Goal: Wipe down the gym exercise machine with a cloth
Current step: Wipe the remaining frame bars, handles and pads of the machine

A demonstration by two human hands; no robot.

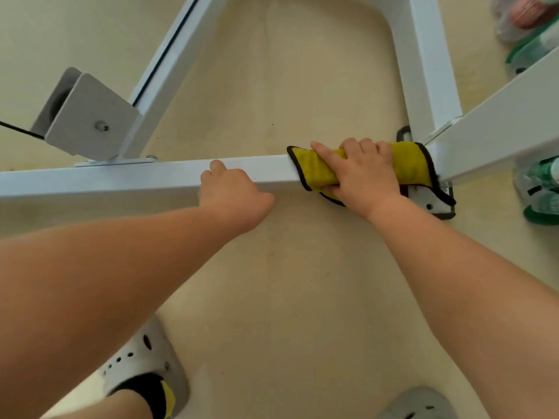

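Fingers (352,146) of right hand (363,173) wrap the yellow cloth (405,164) round the frame bar (121,176), left hand (233,192) grips bare metal — cloth looks soft, floppy, best held mid-fold.

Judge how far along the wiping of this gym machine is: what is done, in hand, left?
Done: nothing certain; no part looks cleaner than another. In hand: the right hand wraps the yellow cloth around the horizontal bar near its right-hand joint, while the left hand grips the bare bar. Left, probably: the bar's left stretch, the pulley bracket and the slanted beams.
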